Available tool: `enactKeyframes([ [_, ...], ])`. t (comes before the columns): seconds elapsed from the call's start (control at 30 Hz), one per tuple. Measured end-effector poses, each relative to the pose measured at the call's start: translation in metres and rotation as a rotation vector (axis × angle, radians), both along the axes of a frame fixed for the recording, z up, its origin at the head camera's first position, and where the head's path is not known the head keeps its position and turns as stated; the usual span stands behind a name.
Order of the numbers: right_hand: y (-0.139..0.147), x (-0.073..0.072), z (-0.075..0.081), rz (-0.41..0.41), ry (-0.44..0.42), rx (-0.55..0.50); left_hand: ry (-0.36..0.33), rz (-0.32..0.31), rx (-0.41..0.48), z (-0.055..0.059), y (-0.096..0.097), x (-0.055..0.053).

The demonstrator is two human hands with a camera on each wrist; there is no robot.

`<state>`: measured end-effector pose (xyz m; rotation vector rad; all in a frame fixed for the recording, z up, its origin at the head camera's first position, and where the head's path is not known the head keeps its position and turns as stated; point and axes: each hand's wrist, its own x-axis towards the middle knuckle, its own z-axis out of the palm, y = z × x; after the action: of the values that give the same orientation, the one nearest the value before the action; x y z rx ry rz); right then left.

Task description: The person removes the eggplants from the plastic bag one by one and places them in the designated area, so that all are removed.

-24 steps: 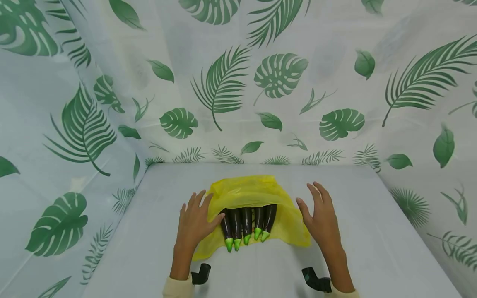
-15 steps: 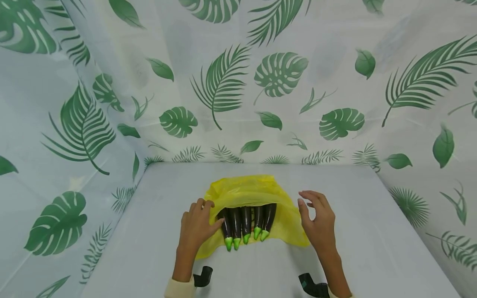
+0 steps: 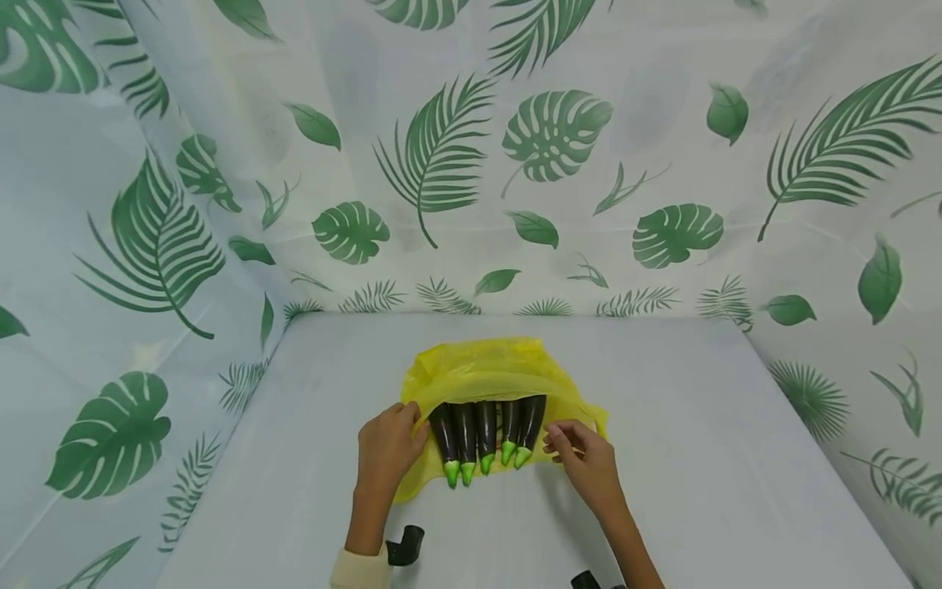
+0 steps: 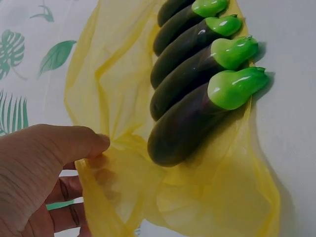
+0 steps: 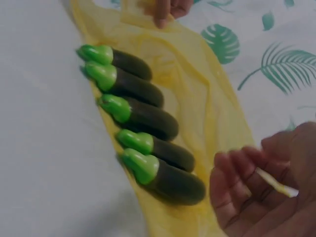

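Observation:
Several dark eggplants with green stems [image 3: 486,438] lie side by side in the mouth of a yellow plastic bag [image 3: 478,368]. The bag's upper layer covers their far ends. My left hand [image 3: 386,450] pinches the bag's left edge between thumb and fingers; in the left wrist view the thumb [image 4: 79,140] presses on the yellow film [image 4: 113,173]. At the bag's right side, my right hand [image 3: 589,466] hovers near the rightmost eggplant [image 3: 531,425]. Its fingers [image 5: 237,182] are loosely bent in the right wrist view, and no firm grip on the film shows.
The bag lies on a white table [image 3: 294,425]. Leaf-patterned sheets [image 3: 471,164] rise behind it and at both sides. A black fitting [image 3: 405,546] sits at the left wrist, and another [image 3: 585,579] is partly visible near the right wrist.
My left fingers have closed onto the bag's left edge. My right hand has moved left and down, from beside the bag to over its right side. The eggplants have stayed in place.

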<state>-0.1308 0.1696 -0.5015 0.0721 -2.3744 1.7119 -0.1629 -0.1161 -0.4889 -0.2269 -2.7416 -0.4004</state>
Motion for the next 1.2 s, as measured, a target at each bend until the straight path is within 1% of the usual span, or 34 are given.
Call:
enactKeyframes([
  [0.07, -0.002, -0.003, -0.003, -0.023, -0.126, -0.026, 0.017, 0.002, -0.002, 0.0, 0.0, -0.001],
  [0.13, -0.004, -0.008, -0.006, -0.043, -0.221, -0.05, 0.025, 0.006, 0.0, 0.001, 0.0, -0.002],
  [0.2, -0.004, -0.014, -0.008, -0.057, -0.286, -0.059, 0.028, 0.008, -0.002, 0.002, 0.0, -0.002],
  [0.3, -0.005, -0.021, -0.011, -0.07, -0.33, -0.064, 0.018, 0.011, -0.001, 0.003, 0.001, -0.003],
  [0.43, -0.007, -0.031, -0.016, -0.083, -0.346, -0.044, 0.0, 0.014, -0.001, 0.002, 0.001, -0.001],
  [0.53, -0.008, -0.038, -0.02, -0.099, -0.356, 0.009, -0.026, 0.016, 0.002, 0.001, 0.0, 0.001],
  [0.67, -0.009, -0.044, -0.023, -0.101, -0.367, 0.081, -0.058, 0.021, 0.011, -0.002, -0.001, 0.003],
  [0.77, -0.01, -0.048, -0.025, -0.101, -0.357, 0.12, -0.068, 0.025, 0.022, -0.002, -0.001, 0.004],
  [0.87, -0.011, -0.051, -0.027, -0.109, -0.343, 0.152, -0.068, 0.032, 0.033, -0.003, -0.002, 0.004],
  [1.03, -0.013, -0.055, -0.03, -0.116, -0.332, 0.174, -0.062, 0.037, 0.06, -0.003, -0.002, 0.005],
  [1.2, -0.015, -0.055, -0.033, -0.123, -0.328, 0.217, -0.04, 0.037, 0.083, -0.006, -0.002, 0.006],
])
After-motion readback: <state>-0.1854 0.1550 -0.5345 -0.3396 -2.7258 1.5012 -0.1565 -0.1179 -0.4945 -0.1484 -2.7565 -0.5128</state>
